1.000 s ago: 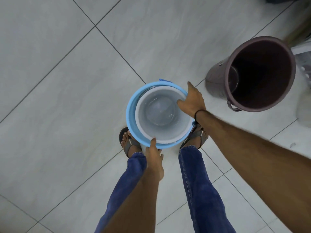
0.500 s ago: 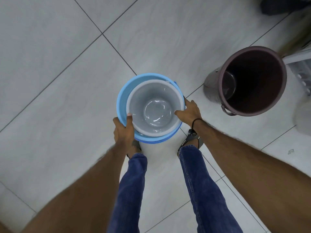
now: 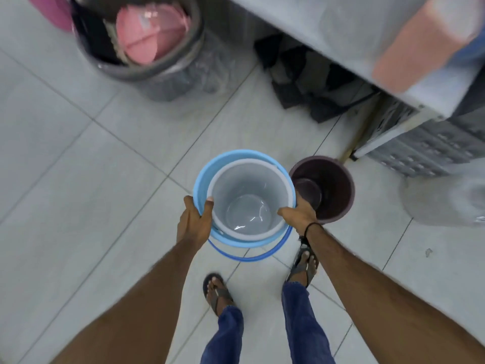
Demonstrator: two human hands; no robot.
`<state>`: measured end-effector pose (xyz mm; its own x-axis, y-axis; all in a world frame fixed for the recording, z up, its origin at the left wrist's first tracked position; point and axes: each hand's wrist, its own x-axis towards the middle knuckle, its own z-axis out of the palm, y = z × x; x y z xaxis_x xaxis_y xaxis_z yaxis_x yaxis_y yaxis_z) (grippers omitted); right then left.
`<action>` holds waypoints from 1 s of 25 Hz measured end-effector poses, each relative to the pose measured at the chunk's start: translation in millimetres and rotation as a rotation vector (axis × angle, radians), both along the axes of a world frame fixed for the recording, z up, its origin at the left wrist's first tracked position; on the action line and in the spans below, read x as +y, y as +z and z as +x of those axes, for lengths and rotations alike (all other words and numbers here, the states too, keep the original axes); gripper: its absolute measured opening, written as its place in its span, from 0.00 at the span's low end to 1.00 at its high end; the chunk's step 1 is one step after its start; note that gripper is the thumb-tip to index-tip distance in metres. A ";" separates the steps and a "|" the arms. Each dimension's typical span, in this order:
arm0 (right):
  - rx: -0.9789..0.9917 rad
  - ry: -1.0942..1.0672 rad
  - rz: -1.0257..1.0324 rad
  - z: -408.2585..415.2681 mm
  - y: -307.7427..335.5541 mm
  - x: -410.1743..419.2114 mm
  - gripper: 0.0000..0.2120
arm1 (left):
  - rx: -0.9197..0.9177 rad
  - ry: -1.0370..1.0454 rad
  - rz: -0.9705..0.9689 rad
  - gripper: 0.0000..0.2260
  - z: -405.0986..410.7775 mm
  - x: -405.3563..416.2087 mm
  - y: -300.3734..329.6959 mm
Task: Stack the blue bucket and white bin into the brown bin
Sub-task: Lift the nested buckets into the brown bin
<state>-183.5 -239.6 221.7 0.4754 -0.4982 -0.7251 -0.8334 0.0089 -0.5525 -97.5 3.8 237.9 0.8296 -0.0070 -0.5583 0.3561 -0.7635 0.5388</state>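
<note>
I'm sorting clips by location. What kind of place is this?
Probably a home washing or utility area: tiled floor, a dark bin holding pink plastic ware, and several buckets.

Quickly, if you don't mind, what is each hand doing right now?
Left hand: closed on the rims of the blue bucket and white bin.
Right hand: closed on the same rims, opposite side.

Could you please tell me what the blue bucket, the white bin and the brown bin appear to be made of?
All three look like moulded plastic. The blue bucket has a smooth matte rim. The white bin is glossy, with highlights on its base. The brown bin has a dull sheen and a thin rolled rim.
</note>
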 end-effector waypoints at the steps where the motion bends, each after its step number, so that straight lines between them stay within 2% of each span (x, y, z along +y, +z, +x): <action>1: -0.018 -0.037 -0.023 -4.1 19.3 -13.9 0.29 | -0.031 -0.048 -0.009 0.17 7.0 -17.6 18.6; 4: -0.056 -0.134 -0.119 -22.5 72.1 -67.5 0.37 | -0.096 -0.184 -0.069 0.16 15.8 -86.5 67.5; 9: -0.036 -0.185 -0.243 -62.7 94.8 -157.5 0.37 | -0.095 -0.303 -0.113 0.17 -4.2 -197.0 83.8; 11: 0.014 -0.206 -0.312 -83.1 68.1 -205.4 0.36 | -0.075 -0.350 -0.131 0.17 -17.9 -255.0 48.8; 13: 0.035 -0.199 -0.347 -90.1 51.1 -220.9 0.36 | -0.040 -0.353 -0.120 0.16 -21.5 -272.2 27.7; 15: 0.069 -0.191 -0.348 -98.1 7.6 -239.1 0.37 | -0.017 -0.363 -0.082 0.16 -29.9 -292.6 -21.7; 20: 0.178 -0.232 -0.272 -96.2 -114.9 -249.3 0.36 | 0.077 -0.380 0.052 0.18 -20.2 -311.0 -150.5; 25: 0.336 -0.220 -0.200 -95.4 -200.4 -252.7 0.39 | 0.169 -0.357 0.140 0.22 -18.6 -319.8 -227.3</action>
